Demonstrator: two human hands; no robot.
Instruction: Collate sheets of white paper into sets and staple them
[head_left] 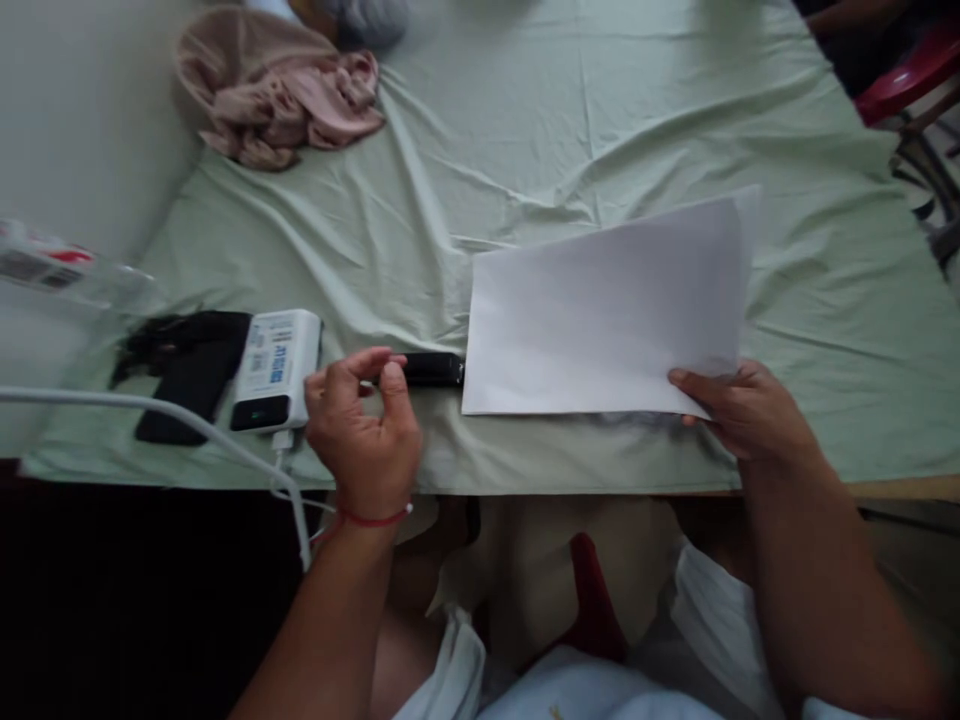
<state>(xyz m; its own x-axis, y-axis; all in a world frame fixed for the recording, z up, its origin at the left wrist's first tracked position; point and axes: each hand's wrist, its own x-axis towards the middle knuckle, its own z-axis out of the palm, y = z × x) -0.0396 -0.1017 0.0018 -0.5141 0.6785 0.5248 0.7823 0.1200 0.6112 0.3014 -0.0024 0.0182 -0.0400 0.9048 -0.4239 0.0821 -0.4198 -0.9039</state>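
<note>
My right hand (757, 405) grips the lower right corner of white paper sheets (600, 310), thumb on top and fingers beneath. The sheets are held at a slant, their far right corner raised. My left hand (364, 420), with a red string at the wrist, has loosely curled fingers, thumb and index tip slightly apart. Just behind those fingertips is a slim black object (433, 370) that looks like a stapler. Its right end meets the paper's left edge; whether it touches the sheets I cannot tell.
Left of my left hand lies a white power bank (277, 365) with a cable (279, 450). Beside it are a black phone (184, 400) and dark cloth (161, 335). A pinkish cloth (292, 95) is heaped on the green tablecloth (525, 130). A thick white cable (187, 422) crosses the left foreground.
</note>
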